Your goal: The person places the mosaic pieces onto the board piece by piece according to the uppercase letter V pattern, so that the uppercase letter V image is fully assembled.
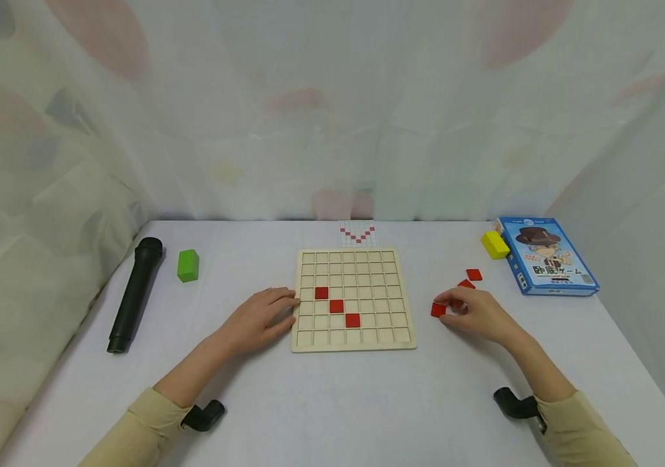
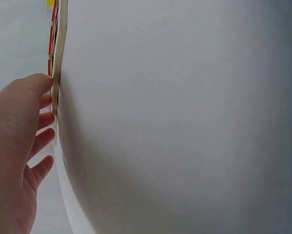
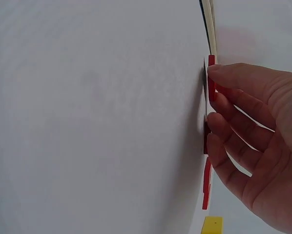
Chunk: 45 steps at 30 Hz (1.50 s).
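Note:
A light wooden grid board [image 1: 353, 349] lies on the white table, with red tiles [image 1: 337, 306] in three of its squares, stepping diagonally down to the right. My left hand [image 1: 262, 319] touches the board's left edge with fingertips, its fingers loosely extended. To the right of the board, my right hand [image 1: 475, 313] pinches a red square tile [image 3: 211, 78] between thumb and fingers, slightly above the table. More red tiles [image 1: 474, 275] lie just beyond that hand; another dark red tile [image 3: 206, 138] shows under its fingers in the right wrist view.
Behind the board is a small pattern card [image 1: 358, 234] with a red V of squares. A yellow block [image 1: 495, 244] stands by a blue box [image 1: 551, 256] at the back right. On the left are a green block [image 1: 188, 265] and a black cylindrical stick [image 1: 136, 292].

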Motion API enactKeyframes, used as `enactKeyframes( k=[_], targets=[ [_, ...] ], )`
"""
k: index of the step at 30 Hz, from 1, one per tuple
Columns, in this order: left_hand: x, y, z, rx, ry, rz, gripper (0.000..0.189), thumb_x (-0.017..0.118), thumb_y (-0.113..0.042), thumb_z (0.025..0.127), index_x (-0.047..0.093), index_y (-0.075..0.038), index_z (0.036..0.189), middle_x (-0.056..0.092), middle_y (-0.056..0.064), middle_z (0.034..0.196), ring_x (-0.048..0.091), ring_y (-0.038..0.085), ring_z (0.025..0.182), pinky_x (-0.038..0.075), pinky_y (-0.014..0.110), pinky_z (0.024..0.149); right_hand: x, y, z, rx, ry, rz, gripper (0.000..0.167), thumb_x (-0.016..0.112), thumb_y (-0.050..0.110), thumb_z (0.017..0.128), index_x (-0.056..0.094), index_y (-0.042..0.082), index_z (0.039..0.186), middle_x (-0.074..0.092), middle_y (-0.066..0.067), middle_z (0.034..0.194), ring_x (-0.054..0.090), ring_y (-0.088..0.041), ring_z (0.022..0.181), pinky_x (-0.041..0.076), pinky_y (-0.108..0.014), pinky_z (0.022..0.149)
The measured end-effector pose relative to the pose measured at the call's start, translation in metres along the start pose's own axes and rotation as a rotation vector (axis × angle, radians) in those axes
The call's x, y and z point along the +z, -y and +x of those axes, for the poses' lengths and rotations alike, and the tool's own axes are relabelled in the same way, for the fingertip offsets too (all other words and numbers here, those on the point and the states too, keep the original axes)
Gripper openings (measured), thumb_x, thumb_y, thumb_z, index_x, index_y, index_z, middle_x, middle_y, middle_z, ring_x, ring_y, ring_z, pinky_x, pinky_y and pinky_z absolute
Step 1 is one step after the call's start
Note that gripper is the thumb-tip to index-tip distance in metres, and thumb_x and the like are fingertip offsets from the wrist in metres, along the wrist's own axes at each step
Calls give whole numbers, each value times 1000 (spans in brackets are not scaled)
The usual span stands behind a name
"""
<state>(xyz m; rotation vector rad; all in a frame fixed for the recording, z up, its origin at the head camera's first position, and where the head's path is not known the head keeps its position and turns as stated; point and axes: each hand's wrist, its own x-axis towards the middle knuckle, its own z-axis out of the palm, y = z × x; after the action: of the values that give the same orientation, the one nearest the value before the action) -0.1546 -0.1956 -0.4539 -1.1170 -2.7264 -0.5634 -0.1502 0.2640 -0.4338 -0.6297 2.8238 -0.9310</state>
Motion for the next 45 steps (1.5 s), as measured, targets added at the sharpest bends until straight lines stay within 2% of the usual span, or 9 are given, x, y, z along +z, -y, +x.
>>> enactKeyframes(
  k=[6, 10, 19, 30, 40, 45],
  targets=[
    [0, 0, 0, 0, -3, -12, 33, 67, -23, 93, 66, -9, 122, 59, 10, 129, 53, 28, 122, 41, 46, 104, 4, 7, 8, 19, -9, 43, 32, 78, 12, 83, 70, 11, 114, 66, 2, 101, 55, -18, 88, 51, -25, 74],
    [0, 0, 0, -9, 3, -14, 33, 67, -23, 93, 65, -9, 123, 59, 9, 130, 53, 28, 123, 41, 45, 104, 8, 13, 15, -4, -23, 50, 31, 78, 13, 83, 70, 12, 113, 66, 3, 97, 55, -19, 85, 49, -24, 70],
    [-1, 0, 0, -13, 11, -10, 33, 66, -23, 93, 65, -9, 123, 59, 10, 130, 53, 28, 123, 41, 45, 104, 19, 36, 38, -61, -30, 106, 29, 78, 12, 84, 70, 9, 112, 67, 1, 101, 57, -19, 86, 52, -25, 72],
    [1, -1, 0, -16, 17, -10, 33, 66, -25, 94, 65, -9, 123, 58, 10, 131, 53, 28, 123, 42, 46, 104, 40, 61, 64, -114, 4, 186, 29, 78, 13, 83, 70, 7, 111, 66, -1, 99, 57, -18, 83, 49, -26, 68],
    [3, 1, -2, -13, 14, -11, 33, 66, -25, 94, 65, -10, 123, 58, 10, 132, 52, 28, 124, 41, 46, 104, 63, 81, 88, -64, 34, 213, 29, 78, 17, 84, 70, 12, 111, 63, 2, 89, 55, -15, 80, 48, -27, 68],
    [3, 1, -2, -3, 4, -12, 33, 66, -24, 93, 65, -9, 123, 58, 10, 131, 53, 28, 123, 42, 46, 103, 71, 91, 100, -99, 42, 228, 29, 77, 15, 84, 70, 10, 111, 65, 1, 92, 56, -14, 80, 49, -27, 68]
  ],
)
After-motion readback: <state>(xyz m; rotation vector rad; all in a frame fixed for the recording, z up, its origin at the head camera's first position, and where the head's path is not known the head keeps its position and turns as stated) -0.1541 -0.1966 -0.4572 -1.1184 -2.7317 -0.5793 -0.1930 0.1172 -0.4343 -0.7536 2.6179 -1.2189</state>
